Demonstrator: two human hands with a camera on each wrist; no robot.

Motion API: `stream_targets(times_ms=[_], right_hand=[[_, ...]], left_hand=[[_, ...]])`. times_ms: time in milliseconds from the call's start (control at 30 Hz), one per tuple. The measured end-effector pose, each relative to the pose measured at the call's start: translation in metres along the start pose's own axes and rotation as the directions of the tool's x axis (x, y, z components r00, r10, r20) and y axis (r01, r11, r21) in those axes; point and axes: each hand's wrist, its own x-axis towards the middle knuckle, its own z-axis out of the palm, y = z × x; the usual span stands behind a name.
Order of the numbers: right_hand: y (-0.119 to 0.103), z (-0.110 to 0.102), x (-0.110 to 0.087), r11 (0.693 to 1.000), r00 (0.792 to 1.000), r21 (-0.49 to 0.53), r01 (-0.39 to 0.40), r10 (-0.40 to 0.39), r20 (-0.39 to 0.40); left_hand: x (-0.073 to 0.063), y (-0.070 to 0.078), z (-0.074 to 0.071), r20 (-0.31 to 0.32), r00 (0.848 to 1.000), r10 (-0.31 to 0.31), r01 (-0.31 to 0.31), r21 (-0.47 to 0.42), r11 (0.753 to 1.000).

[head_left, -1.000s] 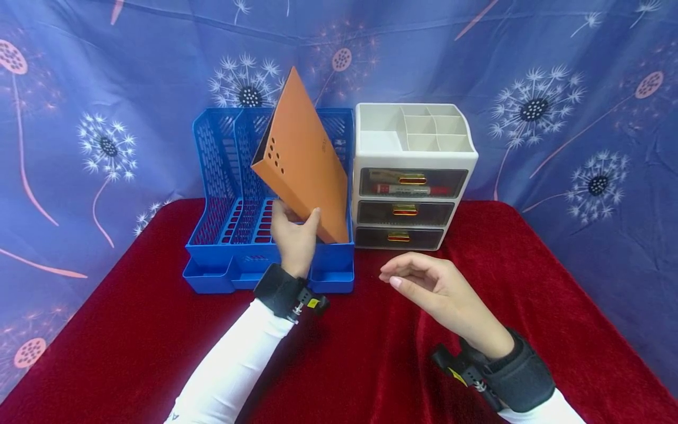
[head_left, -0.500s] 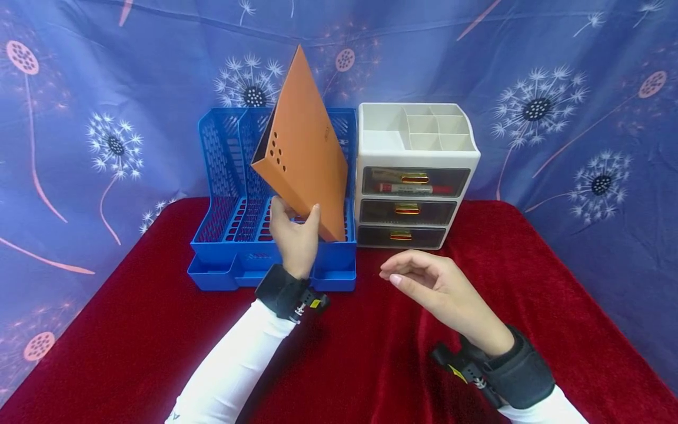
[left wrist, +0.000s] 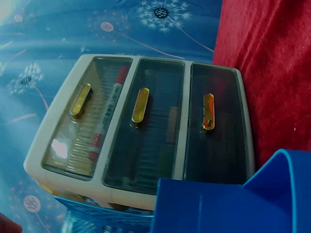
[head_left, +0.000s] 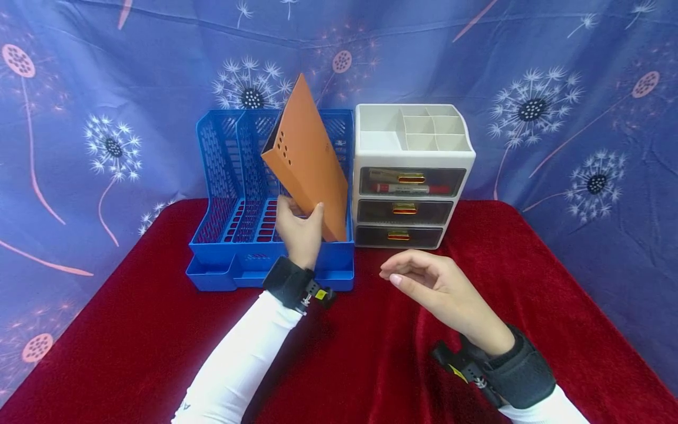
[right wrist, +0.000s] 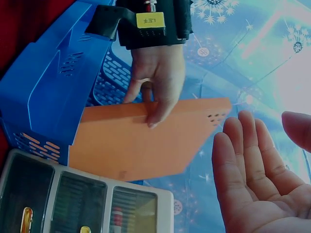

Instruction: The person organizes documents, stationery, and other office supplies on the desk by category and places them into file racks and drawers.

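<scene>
An orange file folder (head_left: 312,159) stands tilted in the right-hand compartment of the blue file rack (head_left: 214,252), its upper left corner raised above the rack's front. My left hand (head_left: 299,232) grips its spine from the front, thumb on the right face and fingers round the left side. In the right wrist view the left hand (right wrist: 158,80) pinches the folder (right wrist: 141,138) near its spine edge. My right hand (head_left: 445,288) hovers over the red cloth, fingers relaxed and holding nothing; its palm (right wrist: 262,189) shows in the right wrist view.
Right beside the rack stands a white desk organizer (head_left: 415,159) with several top compartments and three dark drawers with gold handles. A red marker (head_left: 410,189) shows through its top drawer. A red velvet cloth (head_left: 339,353) covers the table; a blue dandelion curtain (head_left: 159,70) hangs behind.
The orange folder first rises a little, then sinks lower into the rack, its top corner moving down and slightly right with my left hand. My right hand stays about where it was.
</scene>
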Motion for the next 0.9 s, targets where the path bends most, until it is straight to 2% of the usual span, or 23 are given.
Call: stream_targets(times_ms=[133, 367, 500, 900], right_hand=[[0.001, -0.001, 0.001, 1.0, 1.0, -0.006, -0.014, 0.014, -0.003], [0.003, -0.005, 0.001, 1.0, 1.0, 0.0, -0.015, 0.015, -0.01], [0.005, -0.006, 0.001, 1.0, 1.0, 0.005, -0.011, 0.011, -0.011], [0.01, -0.008, 0.0, 1.0, 1.0, 0.006, -0.024, 0.024, -0.014]], left_hand=[[0.001, -0.006, 0.004, 0.004, 0.999, -0.052, 0.052, -0.001, 0.999], [0.004, -0.013, 0.01, -0.013, 0.998, -0.064, 0.065, 0.037, 0.997], [0.008, -0.015, 0.012, -0.002, 0.996, -0.091, 0.091, 0.039, 0.995], [0.012, -0.016, 0.015, 0.03, 0.994, -0.103, 0.102, 0.039, 0.994]])
